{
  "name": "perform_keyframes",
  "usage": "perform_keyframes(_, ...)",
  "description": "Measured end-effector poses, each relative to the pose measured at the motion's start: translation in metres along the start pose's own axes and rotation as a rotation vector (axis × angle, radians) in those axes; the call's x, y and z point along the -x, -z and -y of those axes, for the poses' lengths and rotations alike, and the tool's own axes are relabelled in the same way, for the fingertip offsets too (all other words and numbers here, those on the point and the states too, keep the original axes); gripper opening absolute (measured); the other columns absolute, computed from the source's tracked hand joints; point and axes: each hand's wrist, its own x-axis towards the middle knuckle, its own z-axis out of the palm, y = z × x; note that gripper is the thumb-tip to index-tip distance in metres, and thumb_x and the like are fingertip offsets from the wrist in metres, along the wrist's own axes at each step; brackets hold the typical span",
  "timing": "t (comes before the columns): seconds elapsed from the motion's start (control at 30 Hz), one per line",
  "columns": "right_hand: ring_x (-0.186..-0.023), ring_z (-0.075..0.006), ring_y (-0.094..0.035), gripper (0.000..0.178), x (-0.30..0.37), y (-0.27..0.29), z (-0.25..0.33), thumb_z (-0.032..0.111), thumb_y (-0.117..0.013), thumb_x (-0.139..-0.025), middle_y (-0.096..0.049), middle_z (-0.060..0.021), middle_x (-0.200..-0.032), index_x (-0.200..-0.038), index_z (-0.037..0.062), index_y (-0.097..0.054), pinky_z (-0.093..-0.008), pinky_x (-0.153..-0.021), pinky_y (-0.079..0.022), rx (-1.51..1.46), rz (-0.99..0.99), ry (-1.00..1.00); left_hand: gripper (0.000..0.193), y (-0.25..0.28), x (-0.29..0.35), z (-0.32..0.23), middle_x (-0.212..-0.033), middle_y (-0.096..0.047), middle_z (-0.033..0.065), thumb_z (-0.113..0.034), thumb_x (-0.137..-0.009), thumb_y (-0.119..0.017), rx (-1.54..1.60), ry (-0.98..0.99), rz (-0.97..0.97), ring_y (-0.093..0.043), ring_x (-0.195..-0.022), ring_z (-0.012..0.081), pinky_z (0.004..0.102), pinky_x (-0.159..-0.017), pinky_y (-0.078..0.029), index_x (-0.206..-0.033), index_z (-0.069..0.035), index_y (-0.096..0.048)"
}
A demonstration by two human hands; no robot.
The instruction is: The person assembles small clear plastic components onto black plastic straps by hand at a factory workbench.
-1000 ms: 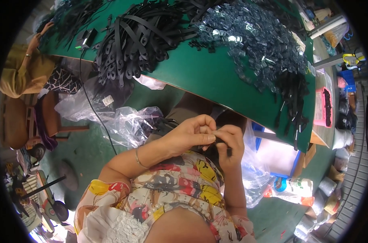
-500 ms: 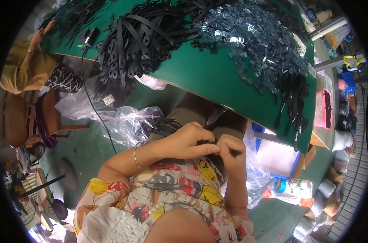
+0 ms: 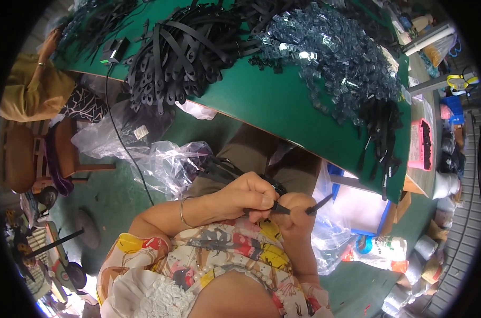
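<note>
Seemingly, the step is straightening a strap: left hand pinches it, right hand clamps near its tail; next probably needs an even pull.

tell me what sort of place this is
Probably a small workshop or factory floor: a green table carries heaped black straps and a big pile of clear bluish plastic pieces, and another person is at its left end.

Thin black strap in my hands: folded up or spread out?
Spread out where visible: the thin black strap runs from the left hand to the right hand and juts beyond; gripped parts are hidden.
</note>
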Motion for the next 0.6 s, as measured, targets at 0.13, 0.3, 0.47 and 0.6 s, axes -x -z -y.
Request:
perform_keyframes(0.13, -0.053, -0.0089, -0.043, 0.028, -0.015, 0.002, -0.003, 0.02, -0.073, -0.067, -0.053, -0.0085, -0.077, -0.069, -0.0019, -0.055, -0.0199, -0.048, -0.03, 0.314, -0.097, 0.256, 0.026, -0.006, -0.002, -0.01, -0.057, -0.053, 0.0019, -0.018, -0.084, -0.056, -0.134, 0.097, -0.172, -0.047, -0.046, 0.0068, 0.019, -0.046, -0.036, -0.064, -0.001, -0.057)
perform_keyframes(0.3, -0.067, -0.0139, -0.053, 0.031, -0.024, 0.013, 0.009, 0.017, -0.074, -0.069, -0.056, -0.0077, -0.086, -0.092, 0.0025, -0.06, -0.0219, -0.055, -0.041, 0.803, 0.144, 0.427, 0.027, -0.001, -0.003, -0.013, -0.062, -0.052, -0.0016, -0.026, -0.088, -0.052, -0.404, 0.079, -0.159, -0.044, -0.057, 0.0035, 0.0189, -0.05, -0.036, -0.076, -0.003, -0.058)
perform_keyframes(0.47, -0.066, -0.0165, -0.054, 0.026, -0.022, 0.009, 0.012, 0.018, -0.07, -0.073, -0.057, -0.0088, -0.08, -0.09, 0.0006, -0.06, -0.0245, -0.056, -0.042, 0.792, 0.078, 0.377, 0.025, 0.003, 0.0, -0.015, -0.066, -0.051, -0.0025, -0.026, -0.09, -0.05, -0.472, 0.047, -0.13, -0.043, -0.061, 0.0034, 0.0182, -0.051, -0.034, -0.082, -0.004, -0.057)
perform_keyframes(0.6, -0.065, -0.0177, -0.054, 0.027, -0.017, 0.011, 0.004, 0.022, -0.066, -0.078, -0.057, -0.0101, -0.078, -0.089, -0.0014, -0.058, -0.0256, -0.058, -0.042, 0.705, 0.012, 0.373, 0.023, 0.004, 0.0, -0.009, -0.072, -0.054, 0.0014, -0.019, -0.09, -0.049, -0.257, 0.008, -0.05, -0.043, -0.061, 0.0052, 0.0199, -0.053, -0.033, -0.089, 0.002, -0.057)
